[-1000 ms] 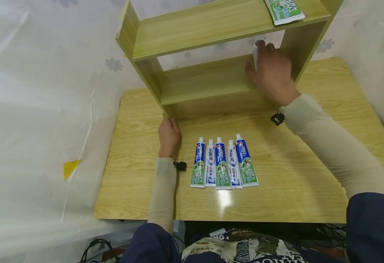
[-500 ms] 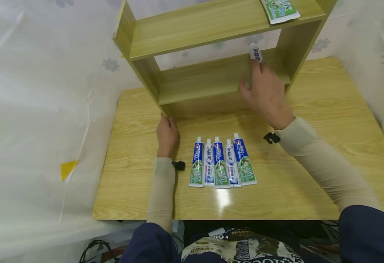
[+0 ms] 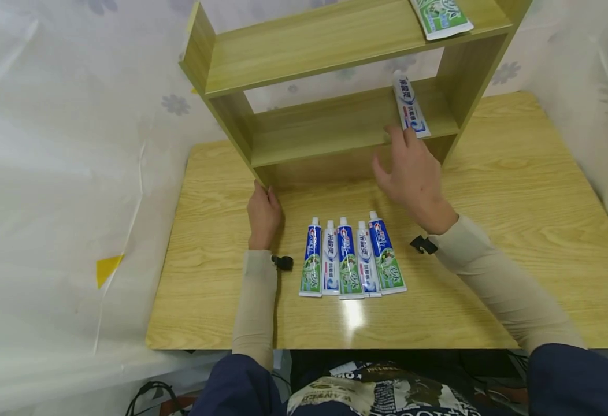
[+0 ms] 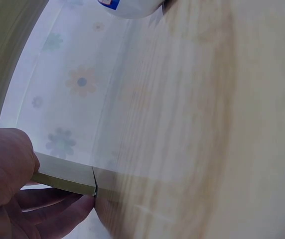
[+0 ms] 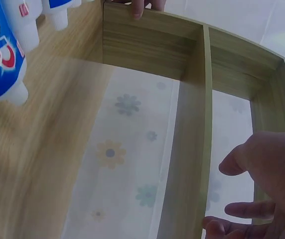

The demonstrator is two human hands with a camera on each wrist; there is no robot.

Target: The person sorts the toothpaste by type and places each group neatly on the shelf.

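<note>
A white toothpaste tube (image 3: pixel 407 101) lies on the middle board of a wooden shelf (image 3: pixel 319 124), cap toward the back. My right hand (image 3: pixel 414 176) is at the tube's lower end, thumb spread away; its fingertips touch or nearly touch the tube. The right wrist view shows the right hand (image 5: pixel 269 194) with fingers apart and nothing between thumb and fingers. My left hand (image 3: pixel 264 216) grips the lower left side panel of the shelf. In the left wrist view the left hand (image 4: pixel 13 184) has thumb and fingers on opposite sides of that panel.
A row of several toothpaste tubes lies on the table (image 3: pixel 205 277), blue-green ones (image 3: pixel 348 260) alternating with white ones (image 3: pixel 331 260), caps toward the shelf. Another green-and-white tube (image 3: pixel 441 17) lies on the upper board. A patterned wall covering (image 3: pixel 127 69) stands behind.
My right hand has let go of the white toothpaste tube and drawn back toward the shelf's front edge, leaving the tube on the middle board. The left hand has stayed on the side panel.
</note>
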